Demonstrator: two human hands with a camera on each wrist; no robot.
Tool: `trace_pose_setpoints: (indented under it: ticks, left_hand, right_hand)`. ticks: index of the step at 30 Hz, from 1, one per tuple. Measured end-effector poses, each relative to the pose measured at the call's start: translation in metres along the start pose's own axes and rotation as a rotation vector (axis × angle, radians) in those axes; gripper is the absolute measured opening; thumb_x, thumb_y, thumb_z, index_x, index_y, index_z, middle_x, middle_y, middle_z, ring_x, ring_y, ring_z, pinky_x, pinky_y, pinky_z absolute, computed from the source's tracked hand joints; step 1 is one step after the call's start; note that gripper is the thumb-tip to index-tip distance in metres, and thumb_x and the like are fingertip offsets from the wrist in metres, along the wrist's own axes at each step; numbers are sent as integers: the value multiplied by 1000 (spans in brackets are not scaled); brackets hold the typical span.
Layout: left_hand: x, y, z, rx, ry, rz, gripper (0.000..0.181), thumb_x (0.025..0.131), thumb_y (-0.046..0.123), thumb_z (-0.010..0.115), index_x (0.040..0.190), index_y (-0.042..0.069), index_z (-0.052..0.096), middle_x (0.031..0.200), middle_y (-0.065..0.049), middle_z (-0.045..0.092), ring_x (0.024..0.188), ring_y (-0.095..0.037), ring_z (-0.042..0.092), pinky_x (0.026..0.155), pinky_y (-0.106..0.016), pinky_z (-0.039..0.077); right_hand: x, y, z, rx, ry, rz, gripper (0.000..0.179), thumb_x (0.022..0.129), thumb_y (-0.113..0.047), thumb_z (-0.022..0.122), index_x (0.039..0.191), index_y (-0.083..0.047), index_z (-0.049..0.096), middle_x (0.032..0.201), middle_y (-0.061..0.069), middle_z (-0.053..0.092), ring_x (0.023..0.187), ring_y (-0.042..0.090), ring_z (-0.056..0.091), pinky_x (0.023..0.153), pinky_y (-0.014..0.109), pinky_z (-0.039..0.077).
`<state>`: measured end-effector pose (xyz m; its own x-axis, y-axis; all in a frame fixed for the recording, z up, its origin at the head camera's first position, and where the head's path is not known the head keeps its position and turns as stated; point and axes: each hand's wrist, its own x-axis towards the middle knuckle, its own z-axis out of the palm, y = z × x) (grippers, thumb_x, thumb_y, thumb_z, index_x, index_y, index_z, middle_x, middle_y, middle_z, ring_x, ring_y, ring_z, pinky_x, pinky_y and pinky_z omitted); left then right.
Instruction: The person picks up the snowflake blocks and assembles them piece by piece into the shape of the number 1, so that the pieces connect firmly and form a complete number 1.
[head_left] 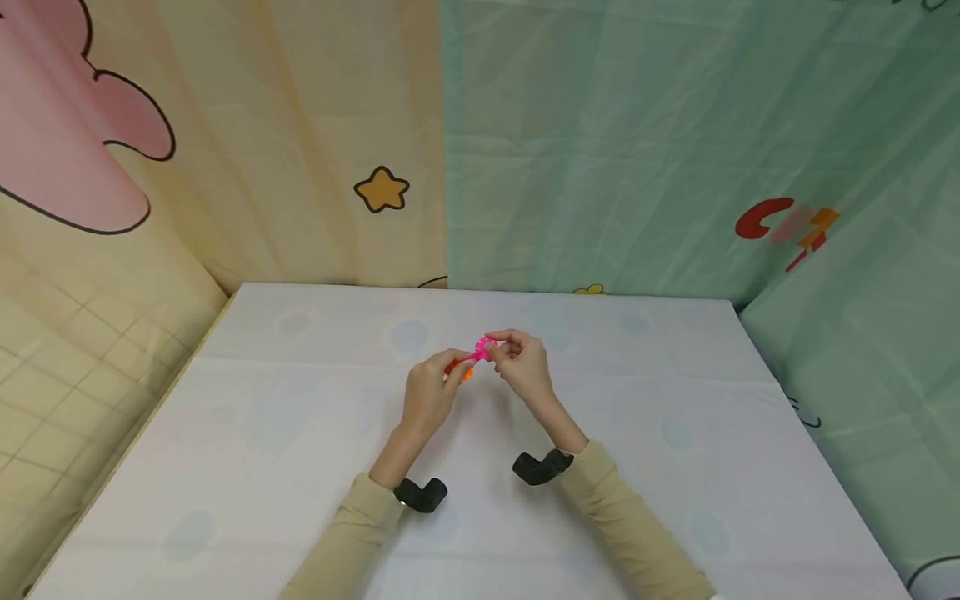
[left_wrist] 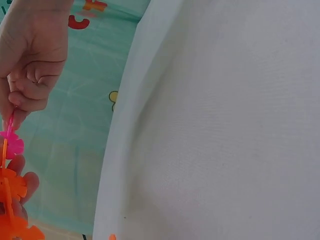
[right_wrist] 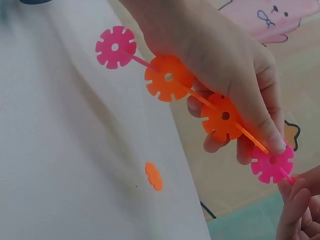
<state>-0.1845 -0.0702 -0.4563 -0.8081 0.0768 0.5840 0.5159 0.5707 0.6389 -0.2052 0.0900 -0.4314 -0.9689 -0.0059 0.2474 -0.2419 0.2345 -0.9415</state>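
A chain of slotted plastic snowflake discs, pink and orange, runs along my left hand (head_left: 429, 390). In the right wrist view its pieces show as a pink disc (right_wrist: 116, 47) at one end, orange discs (right_wrist: 169, 78) in the middle, and another pink disc (right_wrist: 272, 164) under the left thumb. My left thumb and fingers pinch the chain near this last disc. My right hand (head_left: 522, 367) pinches a thin pink disc (right_wrist: 287, 176), seen edge-on, at the chain's end against the pink one. Its far part is hidden by the fingertips.
A loose orange piece (right_wrist: 154, 176) lies on the white-covered table (head_left: 300, 467) in the right wrist view. Black wrist mounts (head_left: 422, 495) sit on both wrists. Printed curtains (head_left: 600, 167) hang behind the table's far edge and at both sides.
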Motion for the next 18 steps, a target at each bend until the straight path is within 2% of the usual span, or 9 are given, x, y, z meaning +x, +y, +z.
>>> trace_pose_setpoints:
  ticks: [4,8,12,14,16,18]
  left_hand:
    - [0,0,-1,-19,-7,-40,12,91,8,79,99,-1,77,80,-8,73,68,-21,62,59,-28,49]
    - [-1,-1,-2,-22,-28,-54,14,91,10,80,100,1,76,81,-7,73,68,-20,61,58,-27,47]
    - [-1,-2,-4,-24,-47,-50,16,91,12,80,103,2,75,81,-6,73,66,-19,61,55,-26,46]
    - [-1,-3,-5,-30,-52,-46,17,92,11,80,104,2,74,80,-6,72,65,-18,60,54,-26,45]
    - [-1,-3,-5,-34,-56,-41,18,91,10,80,105,2,74,80,-6,72,63,-18,59,53,-26,45]
    - [-1,-3,-5,-27,-62,-34,19,91,10,80,106,2,74,82,-7,73,63,-17,58,54,-25,45]
  right_hand:
    - [2,2,-1,24,-29,5,14,94,2,70,107,7,75,76,25,67,57,33,58,50,20,43]
    - [3,6,-2,58,-52,49,15,95,1,69,107,7,75,78,27,66,55,22,55,52,20,44]
    - [3,7,-5,66,-72,91,17,97,-2,67,110,6,75,77,14,67,60,28,56,54,21,45]
    - [3,7,-6,66,-88,102,18,98,-2,66,111,6,75,78,8,68,65,39,57,55,21,46]
    - [3,6,-7,67,-104,108,19,98,-2,65,112,6,75,80,7,68,72,49,57,55,21,47]
    - [3,6,-9,65,-118,104,20,98,-2,65,113,6,75,82,13,68,74,51,57,56,21,47]
